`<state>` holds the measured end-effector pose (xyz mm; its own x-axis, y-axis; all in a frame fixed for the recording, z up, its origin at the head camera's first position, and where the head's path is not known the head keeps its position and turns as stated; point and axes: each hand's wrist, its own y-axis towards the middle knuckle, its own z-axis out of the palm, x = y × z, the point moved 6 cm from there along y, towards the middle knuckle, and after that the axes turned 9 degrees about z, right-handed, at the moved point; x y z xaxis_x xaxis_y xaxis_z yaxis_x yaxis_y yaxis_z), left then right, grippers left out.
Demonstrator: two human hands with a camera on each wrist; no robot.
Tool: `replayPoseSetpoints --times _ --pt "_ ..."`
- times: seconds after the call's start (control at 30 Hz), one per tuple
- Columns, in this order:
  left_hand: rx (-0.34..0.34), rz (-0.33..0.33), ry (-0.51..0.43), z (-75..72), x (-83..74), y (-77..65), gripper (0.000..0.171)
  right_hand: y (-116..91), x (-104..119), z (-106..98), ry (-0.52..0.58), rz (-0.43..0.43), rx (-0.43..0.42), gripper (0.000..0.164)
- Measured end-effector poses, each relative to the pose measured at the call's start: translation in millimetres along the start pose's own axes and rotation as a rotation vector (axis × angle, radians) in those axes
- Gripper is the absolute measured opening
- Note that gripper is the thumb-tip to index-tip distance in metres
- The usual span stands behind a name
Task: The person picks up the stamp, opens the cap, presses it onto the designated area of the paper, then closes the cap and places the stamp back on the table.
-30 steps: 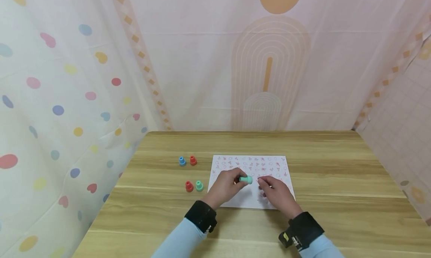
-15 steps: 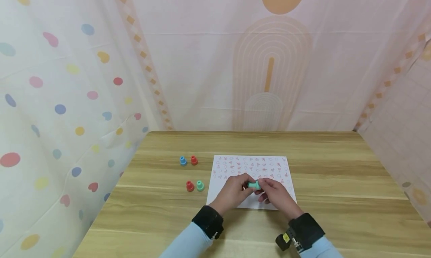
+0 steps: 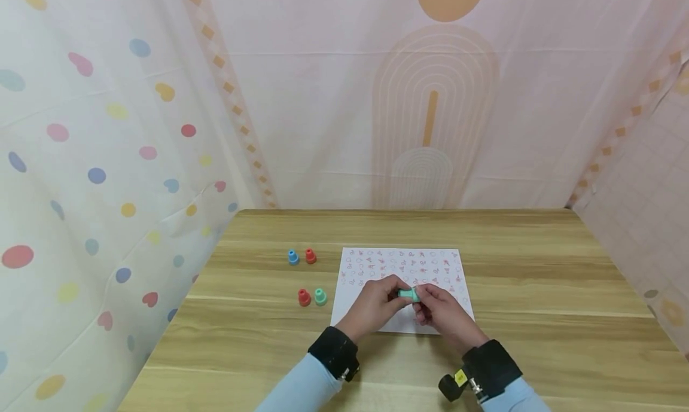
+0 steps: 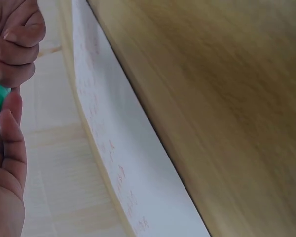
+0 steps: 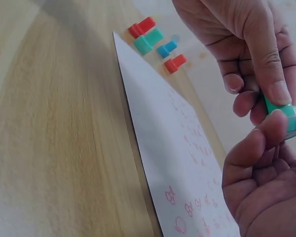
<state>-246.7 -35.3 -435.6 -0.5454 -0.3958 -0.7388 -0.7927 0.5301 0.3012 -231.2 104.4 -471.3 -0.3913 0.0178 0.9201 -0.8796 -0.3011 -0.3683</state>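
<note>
Looks like a cloth-draped nook: pale arch-print backdrop behind the tabletop's far edge, dotted cloth along the left edge, checked cloth off the right. Below, a wood-grain tabletop with side-to-side streaks. Then a white sheet of paper flat on it, roughly midway between left and right edges, probably put there to suit both hands. Got the left hand and right hand together over the paper's near half, each with fingertips clamped on one green toy stamp, from opposite ends. Held sideways and up off the paper, presumably to steady one end while working the other; too covered up to say. Also got four spares standing wide end down between paper and tabletop's left edge, likely out of the way but reachable: blue stamp and red stamp farther back, second red stamp and second green stamp nearer. Tiniest: rows of red marks on the paper.
</note>
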Motion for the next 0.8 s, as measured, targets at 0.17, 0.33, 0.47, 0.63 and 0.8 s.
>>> replayPoseSetpoints --times 0.17,0.33,0.47,0.63,0.8 --pt "-0.003 -0.046 -0.133 -1.5 2.3 0.4 0.008 -3 -1 0 0.112 0.015 0.033 0.029" --pt "-0.014 -0.069 -0.244 -5.2 3.0 0.2 0.010 -5 -1 -7 0.274 0.029 -0.047 0.031" --pt "-0.014 -0.063 -0.201 -8.1 3.6 0.4 0.011 -5 2 -13 0.278 0.013 -0.121 0.030" --pt "-0.037 -0.067 -0.118 -14.1 8.7 2.8 0.011 -3 1 -19 0.183 0.031 -0.187 0.032" --pt "-0.031 -0.103 -0.060 -19.7 14.3 5.4 0.011 -2 -4 -21 0.124 0.050 -0.199 0.035"
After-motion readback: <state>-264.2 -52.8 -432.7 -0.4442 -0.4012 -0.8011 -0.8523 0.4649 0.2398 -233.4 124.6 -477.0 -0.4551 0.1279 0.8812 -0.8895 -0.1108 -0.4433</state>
